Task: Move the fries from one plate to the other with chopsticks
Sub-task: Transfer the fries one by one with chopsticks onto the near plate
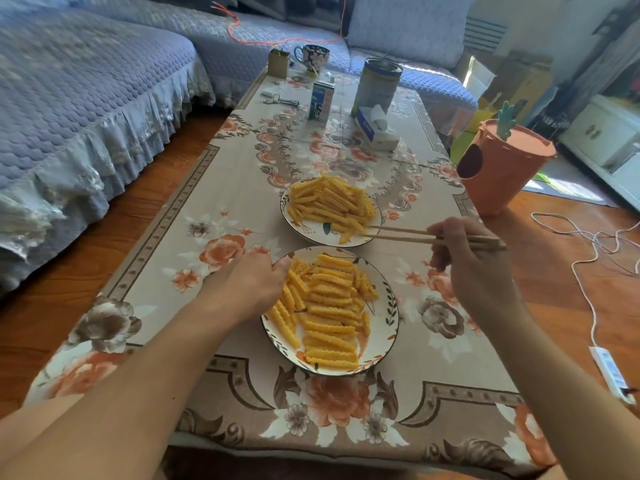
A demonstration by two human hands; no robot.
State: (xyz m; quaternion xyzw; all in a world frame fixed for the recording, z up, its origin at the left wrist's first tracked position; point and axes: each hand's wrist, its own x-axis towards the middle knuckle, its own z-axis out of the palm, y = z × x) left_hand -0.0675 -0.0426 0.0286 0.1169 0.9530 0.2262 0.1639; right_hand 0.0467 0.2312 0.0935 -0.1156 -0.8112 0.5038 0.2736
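Observation:
Two white patterned plates sit on a floral tablecloth. The far plate [372,237] holds a heap of yellow crinkle-cut fries [329,202]. The near plate [388,306] holds several fries [329,306] laid mostly flat. My right hand [467,261] grips a pair of wooden chopsticks [401,235], whose tips reach the fries at the far plate's right front edge. My left hand [252,282] rests on the near plate's left rim, thumb touching the edge.
Farther along the table stand a tissue pack [375,128], a tall tin [377,86], a small carton [322,100], a mug [311,57] and keys [280,100]. An orange bin [502,168] stands at the table's right. A white cable and power strip [611,374] lie on the floor.

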